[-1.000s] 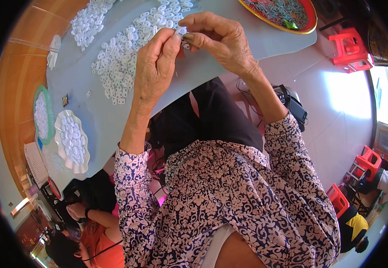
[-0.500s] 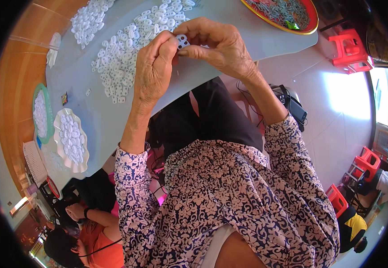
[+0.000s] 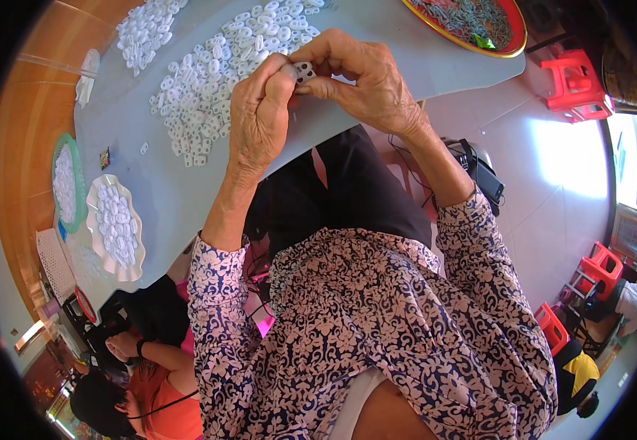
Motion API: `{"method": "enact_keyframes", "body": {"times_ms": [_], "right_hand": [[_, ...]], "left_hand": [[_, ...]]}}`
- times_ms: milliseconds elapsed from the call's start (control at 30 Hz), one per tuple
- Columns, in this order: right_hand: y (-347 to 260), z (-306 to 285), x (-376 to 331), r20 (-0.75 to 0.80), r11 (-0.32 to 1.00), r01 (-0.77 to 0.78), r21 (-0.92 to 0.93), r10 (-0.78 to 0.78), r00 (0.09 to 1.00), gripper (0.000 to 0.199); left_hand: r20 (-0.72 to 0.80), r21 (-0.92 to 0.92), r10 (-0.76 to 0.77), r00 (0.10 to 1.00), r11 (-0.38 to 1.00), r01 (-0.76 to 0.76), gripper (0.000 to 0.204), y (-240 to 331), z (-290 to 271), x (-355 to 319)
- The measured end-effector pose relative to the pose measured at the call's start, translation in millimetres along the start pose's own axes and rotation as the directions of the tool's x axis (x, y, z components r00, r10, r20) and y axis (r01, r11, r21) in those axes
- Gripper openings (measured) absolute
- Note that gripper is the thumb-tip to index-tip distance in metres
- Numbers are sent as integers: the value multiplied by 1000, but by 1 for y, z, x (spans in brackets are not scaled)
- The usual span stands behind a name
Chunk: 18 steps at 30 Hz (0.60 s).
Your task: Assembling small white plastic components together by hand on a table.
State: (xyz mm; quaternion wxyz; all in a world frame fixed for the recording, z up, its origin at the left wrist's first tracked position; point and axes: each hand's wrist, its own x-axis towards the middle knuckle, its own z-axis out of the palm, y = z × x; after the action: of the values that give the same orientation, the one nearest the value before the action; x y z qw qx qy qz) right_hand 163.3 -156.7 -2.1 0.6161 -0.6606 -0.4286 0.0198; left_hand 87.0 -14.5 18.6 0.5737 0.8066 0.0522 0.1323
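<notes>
Between my two hands is a small white plastic piece with dark round holes [image 3: 304, 72]. My left hand [image 3: 260, 110] is closed, thumb and fingers pinching the piece's left side and hiding part of it. My right hand [image 3: 366, 84] grips the other side, thumb below and bent fingers above. Both hands are raised over the table's near edge. Just beyond and left of them spreads a loose pile of similar white pieces [image 3: 194, 95], partly covered by my left hand.
Another white heap [image 3: 145, 33] lies farther left on the grey table [image 3: 161, 198]. A scalloped dish [image 3: 138, 253] and a green basket [image 3: 79, 183] hold white pieces. A red tray [image 3: 518, 18] of small grey parts sits far right. Red stools [image 3: 576, 84] stand beyond; a person in orange [image 3: 168, 400] sits lower left.
Both hands hold the piece in nearly the same place. My left hand has shifted slightly right, and the piece has turned a little.
</notes>
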Motion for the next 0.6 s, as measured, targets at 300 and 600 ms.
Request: {"method": "enact_keyframes", "body": {"times_ms": [300, 600], "right_hand": [[-3, -2, 0, -5, 998, 25, -58, -25, 1000, 24], [-1, -4, -3, -14, 995, 96, -41, -97, 995, 21]], "left_hand": [[42, 27, -66, 997, 998, 65, 26, 5, 0, 0], [66, -12, 42, 997, 999, -41, 26, 0, 3, 0]]}}
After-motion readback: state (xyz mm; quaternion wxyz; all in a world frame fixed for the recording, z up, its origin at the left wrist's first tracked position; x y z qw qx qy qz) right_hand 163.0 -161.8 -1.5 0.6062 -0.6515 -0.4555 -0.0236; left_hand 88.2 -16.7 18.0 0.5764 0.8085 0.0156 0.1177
